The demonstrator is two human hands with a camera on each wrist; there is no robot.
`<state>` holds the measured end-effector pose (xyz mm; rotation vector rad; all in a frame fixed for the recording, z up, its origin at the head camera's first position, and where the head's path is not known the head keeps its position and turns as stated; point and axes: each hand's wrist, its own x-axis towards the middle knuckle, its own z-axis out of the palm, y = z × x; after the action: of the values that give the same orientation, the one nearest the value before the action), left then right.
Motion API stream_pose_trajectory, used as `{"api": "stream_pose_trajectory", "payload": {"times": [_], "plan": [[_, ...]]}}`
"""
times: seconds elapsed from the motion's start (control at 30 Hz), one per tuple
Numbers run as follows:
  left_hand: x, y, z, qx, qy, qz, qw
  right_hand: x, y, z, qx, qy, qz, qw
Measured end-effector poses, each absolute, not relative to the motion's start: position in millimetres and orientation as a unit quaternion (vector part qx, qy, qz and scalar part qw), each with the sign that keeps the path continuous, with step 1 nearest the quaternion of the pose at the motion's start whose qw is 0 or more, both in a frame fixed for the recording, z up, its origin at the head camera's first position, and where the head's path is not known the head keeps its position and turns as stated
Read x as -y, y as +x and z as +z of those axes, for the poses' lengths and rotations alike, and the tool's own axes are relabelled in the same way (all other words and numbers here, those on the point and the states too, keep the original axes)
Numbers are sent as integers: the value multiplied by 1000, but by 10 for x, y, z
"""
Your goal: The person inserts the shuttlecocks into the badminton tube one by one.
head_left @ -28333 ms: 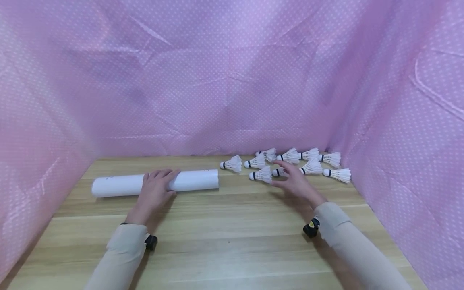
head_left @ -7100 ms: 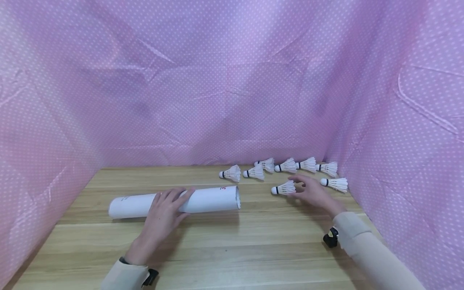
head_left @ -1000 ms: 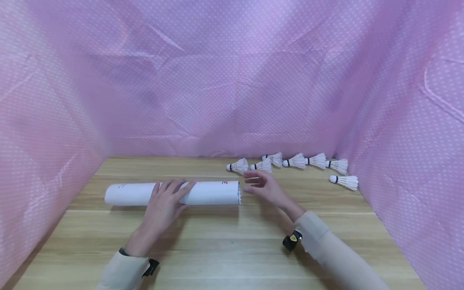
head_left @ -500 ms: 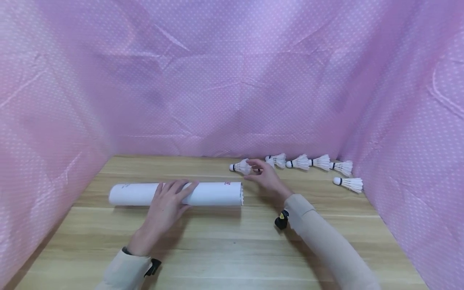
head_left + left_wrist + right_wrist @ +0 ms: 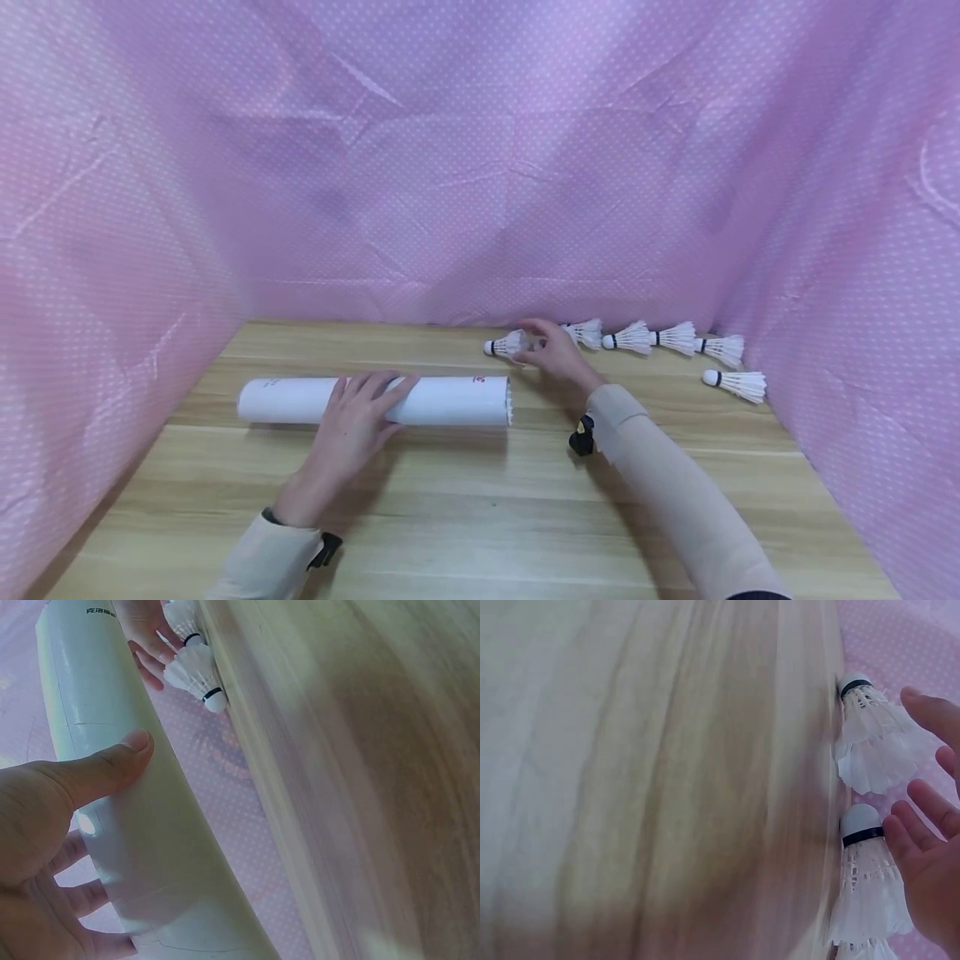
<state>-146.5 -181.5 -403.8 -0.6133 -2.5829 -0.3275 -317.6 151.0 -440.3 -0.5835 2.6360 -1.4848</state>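
Observation:
In the head view my left hand [image 5: 354, 417] grips a white cardboard tube [image 5: 450, 400] lying crosswise; the left wrist view shows the thumb [image 5: 124, 761] along one side and the fingers beneath the other. A ragged white fringe shows at the tube's right end. My right hand [image 5: 557, 354] is at the table's back, thumb and fingers spread around the feather skirt of the leftmost shuttlecock [image 5: 504, 344]. In the right wrist view that shuttlecock [image 5: 870, 739] lies just off the fingertips, and a second shuttlecock [image 5: 862, 859] sits beside the lower fingers, mostly hidden by the hand in the head view.
Several more white shuttlecocks [image 5: 630, 337] with black bands lie along the back edge toward the right. One shuttlecock [image 5: 737, 384] lies nearer, by the right wall. Pink dotted cloth [image 5: 480, 208] hangs around the back and sides of the wooden table [image 5: 495, 517].
My right hand has moved from beside the tube's right end back to the leftmost shuttlecock. The left hand keeps its grip. Since the oldest frame, several front shuttlecocks have gone from the table.

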Motion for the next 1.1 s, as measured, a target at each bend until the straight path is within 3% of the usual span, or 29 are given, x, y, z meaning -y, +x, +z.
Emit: {"api": "stream_pose_trajectory", "payload": {"times": [0.57, 1.1], "plan": [[1784, -1488, -4040, 942, -220, -120, 225, -1447, -3215, -4401, -912, -211, -351, 8], [1780, -1492, -4042, 940, -222, -113, 233, -1400, -3140, -4385, -920, -209, -332, 16]]}}
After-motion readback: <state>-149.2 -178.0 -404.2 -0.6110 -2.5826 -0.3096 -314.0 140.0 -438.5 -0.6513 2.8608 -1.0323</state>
